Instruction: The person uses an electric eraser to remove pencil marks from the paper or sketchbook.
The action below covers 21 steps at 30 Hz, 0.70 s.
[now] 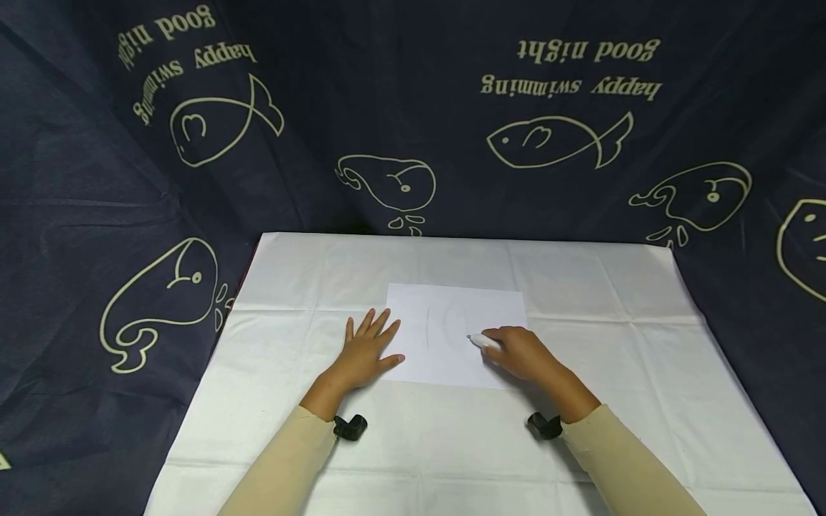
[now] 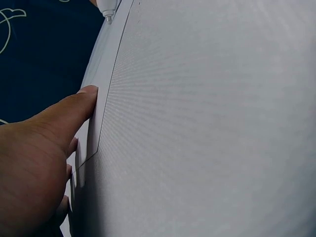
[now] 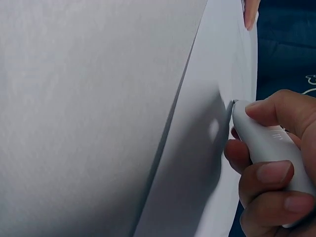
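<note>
A white sheet of paper (image 1: 439,369) lies on the white cloth, bearing a faint upright line and a faint oval to its right. Spread and straight, the fingers of my left hand (image 1: 364,355) rest on the sheet's left edge. My right hand (image 1: 521,352) grips a thick white correction pen (image 1: 484,342) over the right half of the paper. In the right wrist view, the thumb lies along the pen body (image 3: 269,145) and the other fingers curl round it. The small metal tip (image 2: 109,19) points down at the paper in the left wrist view.
A white cloth (image 1: 581,279) with fold creases covers the table. Behind it and at both sides hangs a dark blue curtain (image 1: 387,86) printed with fish, whales and lettering. Black wrist devices (image 1: 350,428) sit by both beige sleeve cuffs.
</note>
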Tool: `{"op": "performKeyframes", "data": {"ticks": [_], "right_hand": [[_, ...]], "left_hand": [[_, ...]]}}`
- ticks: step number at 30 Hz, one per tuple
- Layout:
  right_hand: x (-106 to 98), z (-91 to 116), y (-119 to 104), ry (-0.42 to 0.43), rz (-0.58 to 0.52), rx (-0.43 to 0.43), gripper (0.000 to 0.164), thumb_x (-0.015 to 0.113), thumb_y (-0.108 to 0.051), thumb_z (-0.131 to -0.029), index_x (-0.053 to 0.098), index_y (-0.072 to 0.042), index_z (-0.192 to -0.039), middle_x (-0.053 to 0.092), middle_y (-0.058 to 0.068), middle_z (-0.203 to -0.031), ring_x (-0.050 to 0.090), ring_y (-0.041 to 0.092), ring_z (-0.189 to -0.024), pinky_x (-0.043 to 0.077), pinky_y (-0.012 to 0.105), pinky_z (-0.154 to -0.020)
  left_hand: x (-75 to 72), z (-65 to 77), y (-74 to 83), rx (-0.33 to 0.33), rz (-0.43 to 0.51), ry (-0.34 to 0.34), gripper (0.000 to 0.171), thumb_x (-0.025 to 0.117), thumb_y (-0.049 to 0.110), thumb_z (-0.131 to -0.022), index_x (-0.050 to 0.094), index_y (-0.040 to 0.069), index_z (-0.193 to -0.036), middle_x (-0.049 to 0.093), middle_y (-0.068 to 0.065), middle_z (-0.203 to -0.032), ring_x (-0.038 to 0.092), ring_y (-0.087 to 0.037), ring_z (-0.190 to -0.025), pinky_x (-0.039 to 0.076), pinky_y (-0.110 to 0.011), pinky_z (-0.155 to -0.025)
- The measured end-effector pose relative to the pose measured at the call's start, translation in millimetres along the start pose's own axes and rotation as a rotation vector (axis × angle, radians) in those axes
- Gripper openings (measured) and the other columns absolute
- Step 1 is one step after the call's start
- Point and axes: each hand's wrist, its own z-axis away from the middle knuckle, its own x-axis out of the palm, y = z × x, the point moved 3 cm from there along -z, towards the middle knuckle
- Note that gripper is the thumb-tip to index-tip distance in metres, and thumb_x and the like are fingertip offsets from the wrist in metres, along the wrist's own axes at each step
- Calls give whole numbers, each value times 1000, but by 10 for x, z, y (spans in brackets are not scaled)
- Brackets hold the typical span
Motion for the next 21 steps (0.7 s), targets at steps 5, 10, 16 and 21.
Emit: {"op": "performKeyframes", "data": {"ticks": [5,10,16,21], "right_hand": [[16,-5,7,-4,-12,14,38,67,-21,-94,69,-4,-128,73,17,-119,69,36,-110,55,52,-93],[9,-4,22,17,-20,48,39,68,-22,-95,69,-4,-129,73,18,-121,68,37,-111,55,52,-93],[31,-1,8,8,-31,10,37,69,-21,-94,70,-5,-127,74,16,-119,69,36,-110,55,51,-93],[17,4,12,32,-14,36,38,68,-22,-95,69,-4,-128,73,18,-120,69,37,-111,55,52,-94]], "left_hand": [[7,1,-5,3,-2,5,74,57,52,-100,32,17,-160,14,-8,-171,4,-38,-159,-4,-72,-120],[14,-3,-12,8,-10,8,74,57,53,-100,32,18,-160,14,-8,-171,4,-38,-159,-3,-72,-120],[14,0,-10,5,-9,6,74,57,53,-100,32,18,-160,14,-8,-171,3,-37,-159,-4,-72,-120],[11,2,-7,4,-7,5,74,57,52,-100,32,17,-160,14,-8,-171,4,-37,-159,-4,-72,-120]]}}
